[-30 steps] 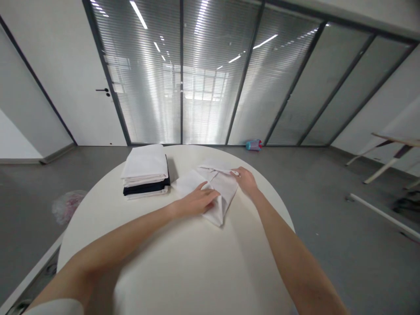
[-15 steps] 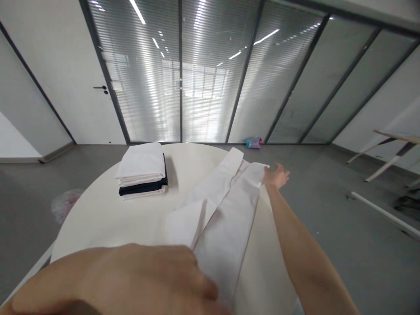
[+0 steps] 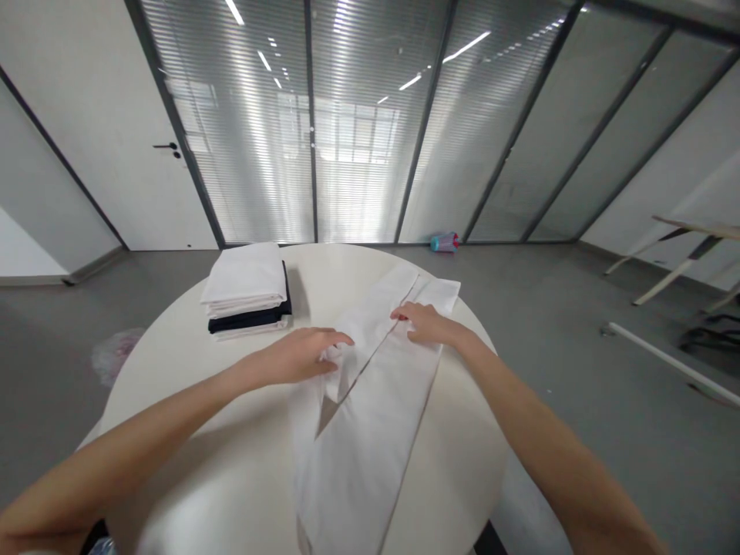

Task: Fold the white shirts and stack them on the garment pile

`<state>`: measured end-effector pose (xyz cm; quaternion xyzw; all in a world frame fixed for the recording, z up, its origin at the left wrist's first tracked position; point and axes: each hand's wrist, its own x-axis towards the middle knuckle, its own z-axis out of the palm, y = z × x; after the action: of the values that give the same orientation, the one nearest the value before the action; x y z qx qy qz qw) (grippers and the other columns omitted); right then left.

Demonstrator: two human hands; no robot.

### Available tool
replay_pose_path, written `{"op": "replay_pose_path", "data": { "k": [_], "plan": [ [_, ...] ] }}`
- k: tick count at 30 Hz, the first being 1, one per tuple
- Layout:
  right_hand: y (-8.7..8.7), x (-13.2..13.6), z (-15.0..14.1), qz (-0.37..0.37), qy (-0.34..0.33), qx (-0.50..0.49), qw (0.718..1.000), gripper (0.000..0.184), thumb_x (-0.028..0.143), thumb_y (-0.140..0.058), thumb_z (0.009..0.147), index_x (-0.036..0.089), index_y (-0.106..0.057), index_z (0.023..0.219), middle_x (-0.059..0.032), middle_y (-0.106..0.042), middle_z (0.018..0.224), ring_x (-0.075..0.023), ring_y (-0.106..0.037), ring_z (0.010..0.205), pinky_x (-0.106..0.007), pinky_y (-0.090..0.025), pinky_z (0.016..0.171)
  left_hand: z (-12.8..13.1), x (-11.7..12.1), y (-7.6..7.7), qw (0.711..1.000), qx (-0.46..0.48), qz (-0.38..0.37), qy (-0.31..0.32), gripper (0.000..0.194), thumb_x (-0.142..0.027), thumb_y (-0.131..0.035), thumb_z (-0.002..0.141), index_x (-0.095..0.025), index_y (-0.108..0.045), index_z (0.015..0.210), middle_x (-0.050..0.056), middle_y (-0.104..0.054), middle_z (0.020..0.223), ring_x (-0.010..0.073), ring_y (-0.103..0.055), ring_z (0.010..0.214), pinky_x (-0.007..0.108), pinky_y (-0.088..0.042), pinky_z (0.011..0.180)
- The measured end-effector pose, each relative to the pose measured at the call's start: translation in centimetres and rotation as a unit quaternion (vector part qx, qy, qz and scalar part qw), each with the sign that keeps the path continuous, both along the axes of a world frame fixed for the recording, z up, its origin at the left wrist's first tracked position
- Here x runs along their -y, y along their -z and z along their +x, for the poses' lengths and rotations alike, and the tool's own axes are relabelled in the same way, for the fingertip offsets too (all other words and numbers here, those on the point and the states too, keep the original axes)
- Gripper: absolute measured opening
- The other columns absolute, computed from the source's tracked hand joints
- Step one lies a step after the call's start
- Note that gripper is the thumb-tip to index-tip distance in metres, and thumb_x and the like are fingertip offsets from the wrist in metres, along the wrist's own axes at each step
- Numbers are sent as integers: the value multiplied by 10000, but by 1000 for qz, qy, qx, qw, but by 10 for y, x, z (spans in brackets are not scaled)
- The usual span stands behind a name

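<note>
A long white garment (image 3: pixel 375 432) lies across the table, folded lengthwise, with a slanting seam between its layers. On its left side my left hand (image 3: pixel 304 356) is closed on a bunched bit of the fabric, thumb and fingers near each other. My right hand (image 3: pixel 425 322) rests over the upper part of the garment. Its fingertips are pinched at the edge of the upper layer, near the seam. The garment's near end runs out of the bottom of the picture.
The round white table (image 3: pixel 231 478) carries a stack of folded cloths (image 3: pixel 248 289), white with a dark one between, at back left. A clear plastic bag (image 3: pixel 112 356) is on the floor at left. A blue and red item (image 3: pixel 445 243) lies by the glass wall.
My left hand has moved away from the camera to the garment's left side and gathered fabric. My right hand has come inward from the far right corner onto the upper layer.
</note>
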<state>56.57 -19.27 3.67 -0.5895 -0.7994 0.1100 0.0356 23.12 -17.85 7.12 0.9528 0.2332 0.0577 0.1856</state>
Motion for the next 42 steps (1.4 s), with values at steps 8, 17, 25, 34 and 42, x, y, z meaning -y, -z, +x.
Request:
{"op": "replay_pose_path", "data": {
  "k": [8, 17, 25, 34, 42],
  "plan": [
    [-2, 23, 5, 116, 28, 78, 990, 276, 82, -489, 802, 195, -681, 966, -103, -642, 1074, -273, -529, 1041, -417, -347, 915, -120, 15, 5, 965, 70, -17, -251, 344, -522, -517, 868, -209, -658, 867, 11, -658, 764, 155, -516, 615, 249, -397, 580],
    [-7, 124, 104, 123, 128, 38, 983, 195, 131, -553, 733, 249, -701, 774, -74, -675, 961, -276, -578, 977, -431, -427, 904, -159, 26, 13, 917, -99, 212, -324, 323, -423, -385, 944, -275, -672, 947, -13, -668, 967, 184, -617, 782, 266, -420, 663],
    [-19, 135, 66, 120, 109, -3, 987, 246, 236, -528, 880, 242, -738, 1007, -93, -657, 1105, -276, -592, 1079, -433, -435, 983, -41, 18, 2, 977, -69, 158, -128, 440, -556, -517, 900, -201, -695, 1089, 106, -636, 1175, 281, -630, 1011, 392, -481, 873],
    [-6, 62, -40, 1, -123, 18, 992, 193, 226, -627, 883, 188, -734, 1039, -92, -655, 1040, -224, -624, 932, -330, -462, 845, 10, 19, 42, 975, -102, 134, -148, 641, -548, -680, 785, -132, -549, 1255, 213, -623, 1149, 373, -609, 1048, 448, -481, 841],
    [-34, 31, -42, 6, -67, -62, 996, 210, 211, -466, 935, 175, -673, 936, -73, -682, 926, -178, -602, 797, -275, -423, 722, -17, 12, 50, 985, -17, 72, -157, 551, -428, -659, 831, -206, -515, 1315, 119, -594, 1175, 278, -602, 1055, 394, -470, 928]
  ]
}}
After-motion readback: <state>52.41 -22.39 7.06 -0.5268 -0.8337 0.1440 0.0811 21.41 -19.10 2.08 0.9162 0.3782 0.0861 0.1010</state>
